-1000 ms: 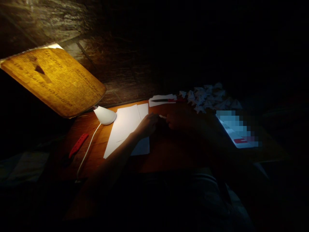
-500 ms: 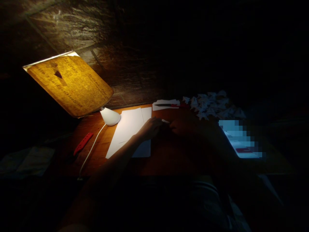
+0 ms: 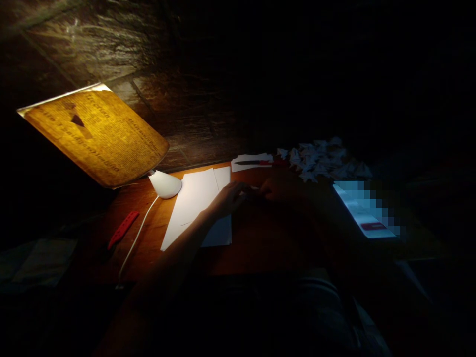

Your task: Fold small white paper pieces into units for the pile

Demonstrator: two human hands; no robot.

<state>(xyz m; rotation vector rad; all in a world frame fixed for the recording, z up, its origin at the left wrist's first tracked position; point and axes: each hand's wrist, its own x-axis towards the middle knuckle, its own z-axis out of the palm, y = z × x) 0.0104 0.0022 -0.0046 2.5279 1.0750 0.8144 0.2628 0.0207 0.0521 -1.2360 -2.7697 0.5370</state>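
My left hand [image 3: 232,198] and my right hand [image 3: 282,191] meet low over the wooden table [image 3: 137,198]. A small white paper strip [image 3: 253,189] sits between their fingers, mostly hidden. My left fingertips pinch it from one side, and the shadowed right fingers reach its other end. Just left of the hands, large white paper sheets [image 3: 195,198] lie flat, with my left forearm crossing over them.
A white desk lamp [image 3: 165,184] and its cord stand left of the sheets. A red utility knife [image 3: 122,229] lies further left. At the back are a craft knife [image 3: 253,162] on white paper and a heap of folded paper pieces [image 3: 320,158].
My hands have drawn closer together, and the white strip is now largely covered by my fingers. The whole view has shifted slightly.
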